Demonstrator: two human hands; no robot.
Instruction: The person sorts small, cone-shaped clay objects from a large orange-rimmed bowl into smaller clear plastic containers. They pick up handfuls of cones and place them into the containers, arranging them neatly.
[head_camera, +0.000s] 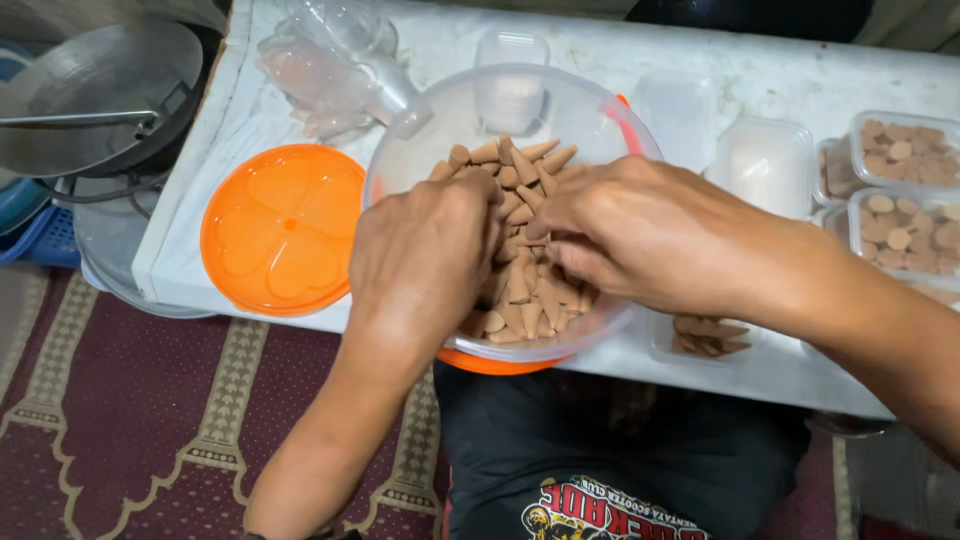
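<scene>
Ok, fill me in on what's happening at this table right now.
A person has both hands in a clear round bowl full of small brown cones. The left hand and the right hand are both dug into the pile, fingers among the cones; whether either grips any is hidden. An orange lid lies on the white table left of the bowl. To the right stand small clear boxes packed with cones, and one shallow tray with a few sits near the table's front edge.

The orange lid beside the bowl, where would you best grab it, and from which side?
Take the orange lid by its raised rim at the left edge, coming from the left. It lies flat on the table, so only the rim offers a hold, and the bowl and left hand crowd its right side.
</scene>
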